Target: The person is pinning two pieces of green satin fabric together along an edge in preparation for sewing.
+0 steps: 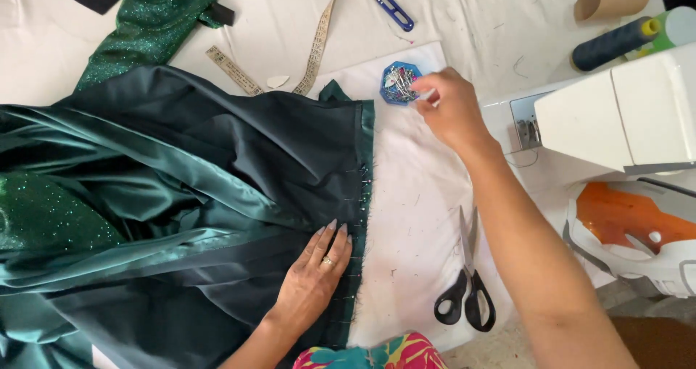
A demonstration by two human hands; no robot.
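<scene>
Black scissors [465,296] lie betw. hands, near sewing machine [623,115].

A single head-worn camera looks almost straight down from close above the tabletop [449,21], facing away from the wearer, whose forearms enter from the bottom edge, with the sewing machine [623,115] at the right edge.

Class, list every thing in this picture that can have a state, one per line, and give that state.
left hand: flat, pressing the fabric near its pinned edge
right hand: fingertips pinching at the pin holder
dark green fabric: spread out, folded in pleats, edge pinned
blue pin holder: full of pins
black-handled scissors: lying closed
blue thread snips: lying untouched
tape measure: unrolled
</scene>
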